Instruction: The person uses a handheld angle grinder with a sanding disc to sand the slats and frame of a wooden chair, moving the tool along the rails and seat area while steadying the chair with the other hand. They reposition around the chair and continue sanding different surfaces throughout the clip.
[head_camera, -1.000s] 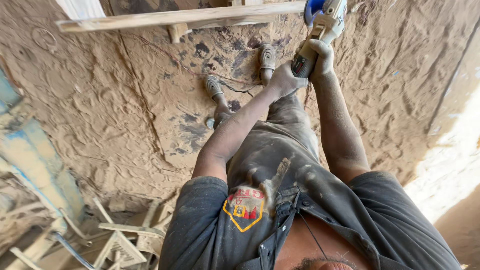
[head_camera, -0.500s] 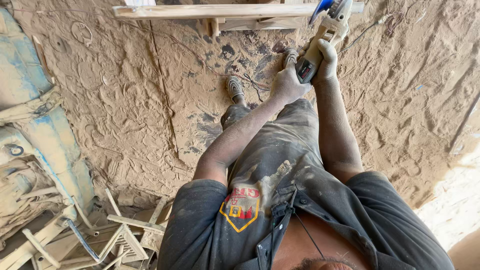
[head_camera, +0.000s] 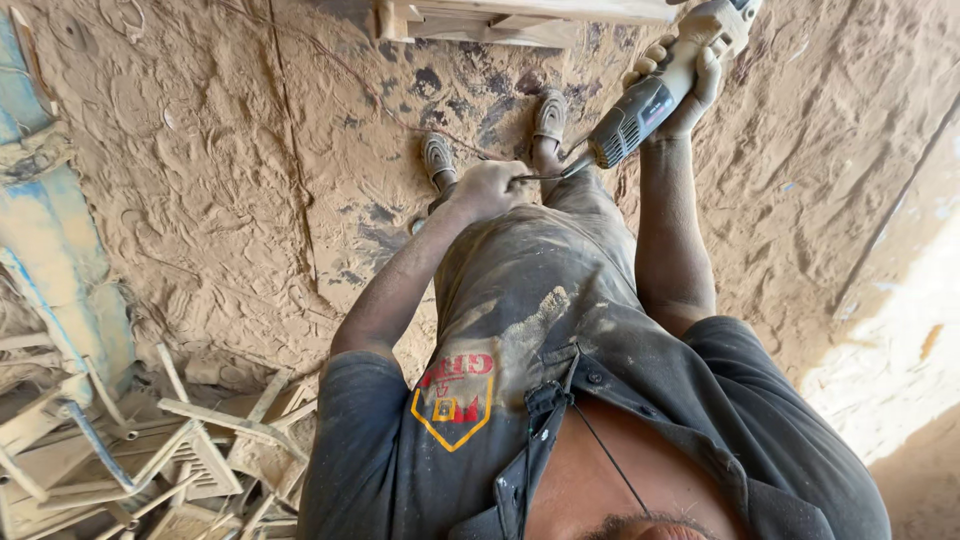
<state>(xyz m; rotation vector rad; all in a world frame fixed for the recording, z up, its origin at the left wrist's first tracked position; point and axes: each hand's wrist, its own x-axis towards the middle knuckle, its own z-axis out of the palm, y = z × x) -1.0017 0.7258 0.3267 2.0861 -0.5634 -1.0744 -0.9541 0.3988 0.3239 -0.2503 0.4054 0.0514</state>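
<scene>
Sawdust floor, grinder slanting up-right, both hands gripping

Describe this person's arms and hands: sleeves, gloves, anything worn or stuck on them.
Both arms are bare below short dark grey sleeves dusted with sawdust. The left hand and right hand wear no gloves. No watch or rings show. Fine tan dust clings to both.

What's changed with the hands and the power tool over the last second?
The left hand has slid off the power tool and now holds only its cord near the rear end. The right hand keeps its grip around the body. The wooden frame has slipped toward the top edge. The sawdust floor and feet stay put.
</scene>
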